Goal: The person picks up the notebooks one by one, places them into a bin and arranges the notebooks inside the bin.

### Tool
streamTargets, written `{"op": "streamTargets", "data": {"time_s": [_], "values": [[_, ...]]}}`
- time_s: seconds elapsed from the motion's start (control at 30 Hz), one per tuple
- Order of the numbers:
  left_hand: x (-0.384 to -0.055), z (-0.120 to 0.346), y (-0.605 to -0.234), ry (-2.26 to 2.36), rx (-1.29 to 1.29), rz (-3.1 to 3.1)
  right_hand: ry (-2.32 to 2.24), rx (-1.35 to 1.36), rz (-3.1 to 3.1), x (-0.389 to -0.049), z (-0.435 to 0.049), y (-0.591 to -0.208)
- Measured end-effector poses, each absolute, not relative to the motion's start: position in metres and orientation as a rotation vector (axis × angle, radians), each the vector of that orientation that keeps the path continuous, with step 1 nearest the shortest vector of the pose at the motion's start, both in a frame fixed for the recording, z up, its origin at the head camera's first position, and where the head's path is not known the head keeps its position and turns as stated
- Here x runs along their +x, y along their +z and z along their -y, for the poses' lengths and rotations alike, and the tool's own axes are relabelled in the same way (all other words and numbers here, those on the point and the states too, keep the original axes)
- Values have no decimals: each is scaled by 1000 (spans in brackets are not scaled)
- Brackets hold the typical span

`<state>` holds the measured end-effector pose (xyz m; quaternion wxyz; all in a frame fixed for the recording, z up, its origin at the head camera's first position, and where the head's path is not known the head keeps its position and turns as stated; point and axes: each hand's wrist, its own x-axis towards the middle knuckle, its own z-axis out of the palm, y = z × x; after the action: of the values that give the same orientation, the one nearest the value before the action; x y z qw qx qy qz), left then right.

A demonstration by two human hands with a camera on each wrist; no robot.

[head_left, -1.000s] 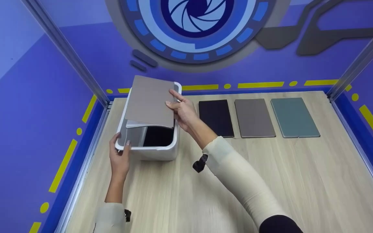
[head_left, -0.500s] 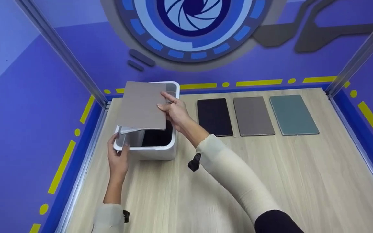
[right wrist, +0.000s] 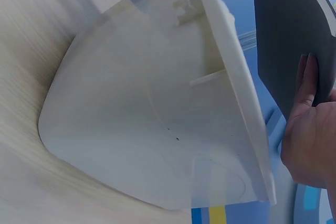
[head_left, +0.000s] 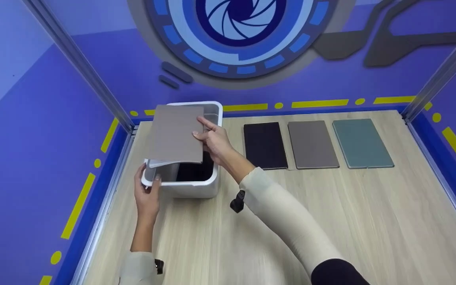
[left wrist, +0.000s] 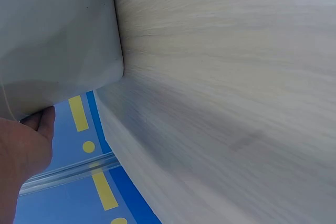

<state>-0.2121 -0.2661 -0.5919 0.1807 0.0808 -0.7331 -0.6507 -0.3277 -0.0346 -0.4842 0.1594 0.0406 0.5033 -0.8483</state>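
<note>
Two hands: one left hand point(head_left: 147, 198), one right hand point(head_left: 217, 143). Four books seen: one held brown book point(head_left: 176, 132) in right hand's grip; right of that grip, on one table point(head_left: 275, 237), one black book point(head_left: 265, 144), one more brown book point(head_left: 313, 144), one green book point(head_left: 362, 143). Below grip, one white bin point(head_left: 186, 183), inside too dark to count. Two black gadgets point(head_left: 237, 201), one behind each hand.

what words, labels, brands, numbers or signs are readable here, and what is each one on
No words, labels, brands or numbers can be read.
Held taupe notebook, black notebook, second taupe notebook, teal notebook: no lettering visible.
White bin: dark specks on its side, too small to make out.
Back wall: graphics only, including a round emblem.
</note>
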Motion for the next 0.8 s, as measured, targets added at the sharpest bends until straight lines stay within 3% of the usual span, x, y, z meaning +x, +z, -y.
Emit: {"op": "streamTargets", "data": {"time_s": [0.47, 0.8], "values": [[-210, 263, -589, -1844, 270, 2080, -2419, 110, -1459, -332, 34, -490], [-209, 266, -587, -1877, 283, 2113, -2073, -139, -2058, -326, 20, -483]]}}
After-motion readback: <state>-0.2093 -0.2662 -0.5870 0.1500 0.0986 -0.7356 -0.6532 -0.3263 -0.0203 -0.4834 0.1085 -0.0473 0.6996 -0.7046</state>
